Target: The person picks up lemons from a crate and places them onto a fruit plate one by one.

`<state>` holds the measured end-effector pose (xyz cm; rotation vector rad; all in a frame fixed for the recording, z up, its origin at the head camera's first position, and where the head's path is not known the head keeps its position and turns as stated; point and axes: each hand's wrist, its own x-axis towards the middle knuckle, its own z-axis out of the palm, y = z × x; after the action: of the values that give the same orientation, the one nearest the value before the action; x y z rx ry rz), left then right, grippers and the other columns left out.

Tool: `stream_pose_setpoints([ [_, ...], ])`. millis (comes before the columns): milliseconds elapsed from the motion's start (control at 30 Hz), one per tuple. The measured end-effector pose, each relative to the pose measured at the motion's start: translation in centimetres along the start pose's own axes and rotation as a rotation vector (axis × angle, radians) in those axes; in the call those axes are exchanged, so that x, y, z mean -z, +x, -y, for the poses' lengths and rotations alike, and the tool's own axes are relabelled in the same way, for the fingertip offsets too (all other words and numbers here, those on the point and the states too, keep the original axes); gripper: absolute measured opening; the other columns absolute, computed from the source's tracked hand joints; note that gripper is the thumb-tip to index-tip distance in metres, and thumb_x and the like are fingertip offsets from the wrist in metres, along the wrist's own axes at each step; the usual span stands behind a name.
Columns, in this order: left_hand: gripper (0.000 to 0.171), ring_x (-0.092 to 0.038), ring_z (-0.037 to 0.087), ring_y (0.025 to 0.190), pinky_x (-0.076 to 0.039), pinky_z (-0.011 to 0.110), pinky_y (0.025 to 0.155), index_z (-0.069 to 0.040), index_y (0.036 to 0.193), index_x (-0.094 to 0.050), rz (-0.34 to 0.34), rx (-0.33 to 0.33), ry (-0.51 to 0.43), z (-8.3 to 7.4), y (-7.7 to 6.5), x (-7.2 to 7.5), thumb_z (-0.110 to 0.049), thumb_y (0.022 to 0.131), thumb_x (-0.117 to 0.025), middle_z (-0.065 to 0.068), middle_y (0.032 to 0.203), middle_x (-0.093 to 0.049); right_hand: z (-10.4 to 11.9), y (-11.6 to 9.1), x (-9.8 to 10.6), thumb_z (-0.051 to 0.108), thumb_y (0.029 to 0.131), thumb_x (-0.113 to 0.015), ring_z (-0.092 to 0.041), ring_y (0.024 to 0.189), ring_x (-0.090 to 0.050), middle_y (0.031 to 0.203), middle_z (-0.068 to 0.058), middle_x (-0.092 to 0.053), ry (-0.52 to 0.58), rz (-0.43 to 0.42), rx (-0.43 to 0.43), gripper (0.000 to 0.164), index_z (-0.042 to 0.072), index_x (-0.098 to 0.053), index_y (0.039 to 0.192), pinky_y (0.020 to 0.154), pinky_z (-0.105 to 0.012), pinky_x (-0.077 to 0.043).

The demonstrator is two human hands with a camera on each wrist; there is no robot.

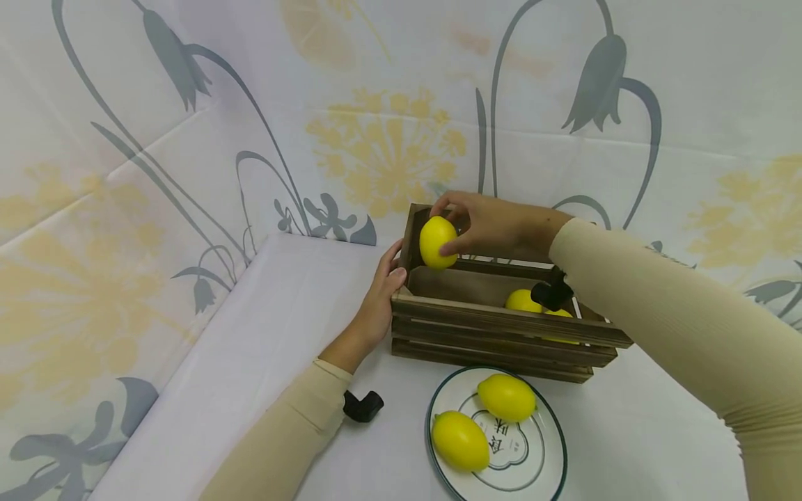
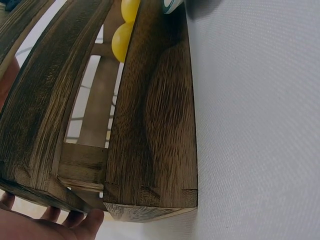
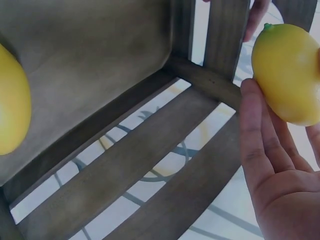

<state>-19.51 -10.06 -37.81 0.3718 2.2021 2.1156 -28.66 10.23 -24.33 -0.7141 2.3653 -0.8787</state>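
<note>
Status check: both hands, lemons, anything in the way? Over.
Left hand against end of crate. Right hand holding lemon at that same end. Two more lemons visible inside, two on plate. No obstruction apparent.

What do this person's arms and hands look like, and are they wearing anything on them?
The left sleeve and right sleeve are long, plain and cream-beige, ending at the wrists. The left hand and right hand wear no gloves. A small black fitting shows by the left wrist, and a similar black piece by the right.
</note>
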Motion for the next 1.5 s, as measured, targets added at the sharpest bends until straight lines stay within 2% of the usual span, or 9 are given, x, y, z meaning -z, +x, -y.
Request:
stream_pose_setpoints([
  [300, 0.064, -0.024, 0.039, 0.147, -0.018, 0.062, 0.119, -0.034, 0.16, -0.011, 0.009, -0.002, -0.002, -0.1, 0.1, -0.3, -0.047, 0.099, -0.027, 0.012, 0.161, -0.017, 0.1, -1.1, 0.0, 0.028, 0.085, -0.08, -0.027, 0.108, -0.062, 0.127, -0.005, -0.061, 0.069, -0.029, 0.008, 0.059, 0.025, -0.044, 0.131, 0.095, -0.042, -0.053],
  [467, 0.064, -0.021, 0.035, 0.148, -0.015, 0.063, 0.119, -0.033, 0.16, -0.011, -0.003, 0.0, 0.003, -0.2, 0.0, -0.2, -0.046, 0.1, -0.027, 0.013, 0.162, -0.015, 0.3, -1.5, -0.2, 0.033, 0.083, -0.081, -0.025, 0.108, -0.063, 0.126, -0.002, -0.061, 0.056, -0.047, 0.031, 0.061, 0.028, -0.044, 0.131, 0.094, -0.04, -0.054],
  [733, 0.063, -0.017, 0.034, 0.149, -0.013, 0.064, 0.119, -0.031, 0.16, -0.011, -0.008, -0.005, 0.011, -0.1, 0.1, -0.2, -0.043, 0.101, -0.027, 0.014, 0.163, -0.013, 0.4, -2.7, -0.1, 0.033, 0.085, -0.08, -0.028, 0.103, -0.065, 0.131, -0.003, -0.056, 0.093, -0.067, 0.04, 0.062, 0.027, -0.042, 0.133, 0.09, -0.038, -0.057],
  [1067, 0.063, -0.013, 0.033, 0.151, -0.01, 0.066, 0.118, -0.03, 0.16, -0.01, -0.014, -0.01, 0.011, -0.3, 0.1, -0.3, -0.043, 0.1, -0.027, 0.014, 0.163, -0.012, 0.6, -4.0, 0.5, 0.025, 0.086, -0.079, -0.029, 0.118, -0.065, 0.132, -0.01, -0.053, 0.076, -0.109, 0.097, 0.059, 0.02, -0.043, 0.133, 0.089, -0.041, -0.058],
  [1267, 0.063, -0.02, 0.034, 0.147, -0.015, 0.065, 0.117, -0.032, 0.16, -0.01, -0.007, -0.007, 0.001, -0.1, 0.3, -0.2, -0.045, 0.101, -0.026, 0.013, 0.161, -0.014, 0.7, -4.8, 0.5, 0.027, 0.087, -0.078, -0.028, 0.115, -0.067, 0.129, -0.01, -0.056, 0.072, -0.137, 0.122, 0.059, 0.021, -0.044, 0.135, 0.084, -0.04, -0.059],
  [1500, 0.063, -0.014, 0.033, 0.151, -0.011, 0.067, 0.118, -0.032, 0.16, -0.01, -0.014, -0.01, 0.031, -0.3, 0.1, -0.2, -0.045, 0.101, -0.027, 0.013, 0.163, -0.012, 0.7, -5.9, 0.1, 0.026, 0.088, -0.077, -0.029, 0.118, -0.065, 0.127, -0.009, -0.058, 0.074, -0.161, 0.138, 0.057, 0.023, -0.046, 0.136, 0.084, -0.04, -0.06],
])
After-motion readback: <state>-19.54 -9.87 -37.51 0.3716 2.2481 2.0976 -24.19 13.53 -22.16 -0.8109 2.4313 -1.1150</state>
